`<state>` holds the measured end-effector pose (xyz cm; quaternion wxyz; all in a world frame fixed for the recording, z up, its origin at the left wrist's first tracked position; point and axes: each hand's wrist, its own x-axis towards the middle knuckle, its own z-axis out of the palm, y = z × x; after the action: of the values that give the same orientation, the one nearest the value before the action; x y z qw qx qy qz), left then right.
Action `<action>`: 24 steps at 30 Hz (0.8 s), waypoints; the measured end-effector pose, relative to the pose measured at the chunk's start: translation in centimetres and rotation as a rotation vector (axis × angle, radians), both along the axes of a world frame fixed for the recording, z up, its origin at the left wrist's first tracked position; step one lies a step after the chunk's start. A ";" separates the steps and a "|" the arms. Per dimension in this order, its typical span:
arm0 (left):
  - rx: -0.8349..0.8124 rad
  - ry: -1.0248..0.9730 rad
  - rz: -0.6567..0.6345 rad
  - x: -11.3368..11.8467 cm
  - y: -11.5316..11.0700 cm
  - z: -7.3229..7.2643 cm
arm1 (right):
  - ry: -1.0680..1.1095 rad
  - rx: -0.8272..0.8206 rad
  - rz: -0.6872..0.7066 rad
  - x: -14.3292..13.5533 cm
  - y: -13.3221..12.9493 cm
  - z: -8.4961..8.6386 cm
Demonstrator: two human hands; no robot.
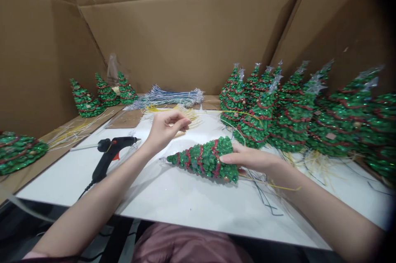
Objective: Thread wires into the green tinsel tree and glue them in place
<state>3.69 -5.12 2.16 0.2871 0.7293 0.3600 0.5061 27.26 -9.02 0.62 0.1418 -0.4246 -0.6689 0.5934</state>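
Observation:
A green tree (202,159) with red garlands lies on its side over the white board, its star tip pointing left. My right hand (244,157) is wrapped round its base, thumb on top. Thin yellow, white and dark wires trail from the base near that hand. Above and left of the tree, my left hand (170,129) is raised with its fingers pinched together; what they hold, if anything, is too small to make out. Behind the left hand lie yellow and white wires (153,109).
A black glue gun (111,153) rests on the white board (62,180) at left. Several finished trees (292,116) with stars stand at right. More trees (107,91) stand at back left. A bundle of blue-white wires (173,95) lies by the cardboard wall (161,44).

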 end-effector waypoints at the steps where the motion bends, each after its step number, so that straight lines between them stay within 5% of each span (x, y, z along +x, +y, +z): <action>1: 0.007 0.006 0.001 0.1 -0.1 0.0 | 0.000 -0.016 0.032 0.1 0.0 0.2; 8: 0.074 0.015 0.000 0.4 -0.9 0.0 | -0.059 0.068 0.225 1.3 0.5 1.4; 15: 0.133 0.017 -0.061 1.4 -1.9 -0.2 | -0.098 0.327 0.168 3.0 1.1 2.4; 24: 0.400 0.167 -0.205 3.4 -3.5 -0.6 | 0.298 0.520 0.007 2.5 0.3 2.5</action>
<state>7.11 -8.60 1.51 0.1560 0.8437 0.1989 0.4736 29.81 -8.75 3.16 0.3405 -0.2798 -0.7717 0.4585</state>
